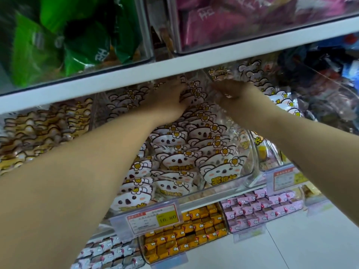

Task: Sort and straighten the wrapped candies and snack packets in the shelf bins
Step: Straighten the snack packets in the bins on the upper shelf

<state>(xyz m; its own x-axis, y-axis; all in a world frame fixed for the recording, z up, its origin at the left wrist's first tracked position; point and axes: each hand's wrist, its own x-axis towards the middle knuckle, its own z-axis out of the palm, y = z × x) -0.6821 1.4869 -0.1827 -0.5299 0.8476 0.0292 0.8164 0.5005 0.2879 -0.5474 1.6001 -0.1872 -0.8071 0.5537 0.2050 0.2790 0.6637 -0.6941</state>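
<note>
White koala-face snack packets with yellow flowers fill a clear bin on the middle shelf, standing in overlapping rows. Both my arms reach deep into this bin, under the upper shelf board. My left hand lies flat against the rear packets with its fingers stretched toward the back. My right hand is at the bin's right rear, over its clear side wall, fingers pointing left. Blur hides whether it holds a packet. More koala packets sit in the bin to the right.
The white shelf board hangs just above my hands, with bins of green packets and pink packets on it. Brown-edged packets fill the left bin. Below are a price tag and bins of yellow candies and pink candies.
</note>
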